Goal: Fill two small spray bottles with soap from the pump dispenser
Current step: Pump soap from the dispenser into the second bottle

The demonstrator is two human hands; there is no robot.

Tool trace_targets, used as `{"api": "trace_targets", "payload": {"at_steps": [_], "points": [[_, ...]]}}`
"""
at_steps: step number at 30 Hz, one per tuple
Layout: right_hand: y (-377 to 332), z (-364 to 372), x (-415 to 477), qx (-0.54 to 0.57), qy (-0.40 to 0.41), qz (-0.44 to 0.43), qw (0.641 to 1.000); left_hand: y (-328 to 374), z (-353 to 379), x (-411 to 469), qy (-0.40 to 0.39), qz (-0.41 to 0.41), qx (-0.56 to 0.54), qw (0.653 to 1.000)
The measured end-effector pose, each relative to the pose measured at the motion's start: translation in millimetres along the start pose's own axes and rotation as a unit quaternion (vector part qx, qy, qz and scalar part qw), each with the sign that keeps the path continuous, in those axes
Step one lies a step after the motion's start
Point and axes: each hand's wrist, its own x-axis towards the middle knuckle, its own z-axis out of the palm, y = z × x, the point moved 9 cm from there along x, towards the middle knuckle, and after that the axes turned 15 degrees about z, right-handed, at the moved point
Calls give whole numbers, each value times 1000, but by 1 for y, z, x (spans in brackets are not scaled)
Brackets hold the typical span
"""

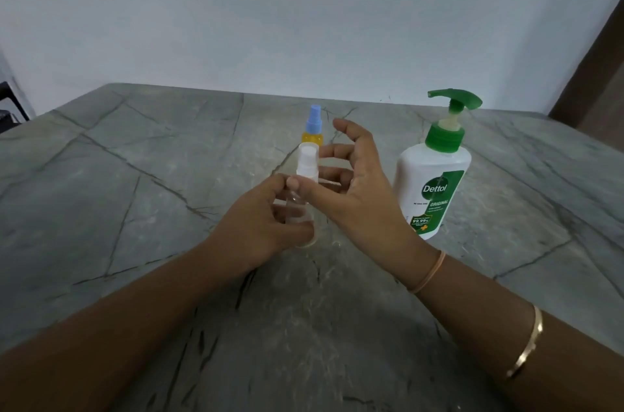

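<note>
A small clear spray bottle (305, 175) with a white spray top stands at the table's middle. My left hand (266, 225) grips its clear body from the left. My right hand (351, 182) is beside it on the right, thumb against the bottle just below the white top, the other fingers spread and loosely bent above. Behind it stands a second small spray bottle (313, 127), yellow with a blue spray top, partly hidden. The white soap pump dispenser (434, 171) with a green pump head stands to the right, untouched.
Everything stands on a grey stone-patterned table (135, 175) that runs back to a pale wall (304, 6). A brown door edge (594, 80) is at the far right, and a dark object (8, 107) at the far left edge.
</note>
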Motion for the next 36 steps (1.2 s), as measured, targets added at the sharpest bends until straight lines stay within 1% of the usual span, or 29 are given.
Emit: {"api": "trace_targets", "payload": {"at_steps": [3, 8, 10, 14, 19, 24, 25, 29, 31, 34, 36], "points": [[-2, 0, 2, -65, 42, -14, 997, 1, 1, -1, -9, 3, -6, 1000], [0, 5, 1, -27, -7, -16, 999, -2, -2, -1, 9, -8, -34, 999], [-1, 6, -1, -36, -1, -23, 999, -1, 0, -1, 2, -3, -27, 1000], [-5, 5, -1, -88, 40, -30, 995, 0, 0, 0, -3, 4, -8, 1000], [-2, 8, -1, -65, 4, -18, 998, 2, 1, 0, -4, 3, -5, 1000], [0, 4, -1, -90, 45, -19, 995, 4, 0, 0, -4, 14, 8, 1000], [0, 3, 0, -88, 44, -17, 995, 3, 1, 0, -4, 14, 5, 1000], [3, 6, 1, -44, -11, 3, 999, 1, 3, 0, -6, 6, -6, 1000], [3, 7, 1, -54, -4, -3, 999, 2, 3, 0, -5, 11, -5, 1000], [3, 3, 1, -75, 31, -15, 997, 3, 3, 1, -7, 17, 9, 1000], [4, 1, 1, -58, 26, -10, 998, 3, 3, 1, -8, 14, 9, 1000]]}}
